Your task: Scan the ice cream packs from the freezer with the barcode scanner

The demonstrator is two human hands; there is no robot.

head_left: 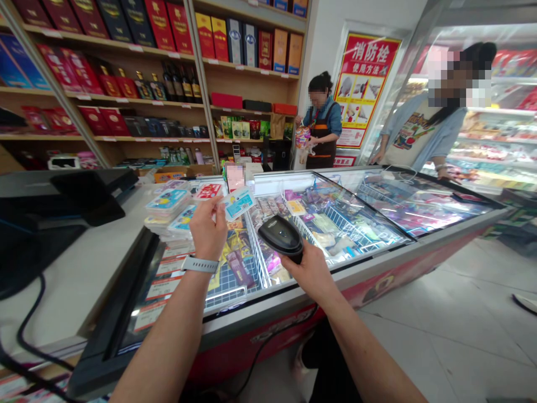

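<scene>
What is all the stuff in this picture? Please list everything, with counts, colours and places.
flat pack: one, blue and white, held up near centre
scanner: one, black, held right of the pack
stacked packs: several, mostly blue, left of the held pack
chest freezer: one, grey rim, red front, centre
packaged goods: many, mixed colours, inside the freezer
counter: one, pale, left
boxes: many, mostly red or blue, back shelves
bottles: several, dark, back shelves
poster: one, red and yellow, back wall
aproned person: one, blue sleeves, behind freezer
other person: one, pale blue shirt, right
wristband: one, grey, left wrist
left hand: one, bare, holding the flat pack
right hand: one, bare, gripping the scanner
</scene>
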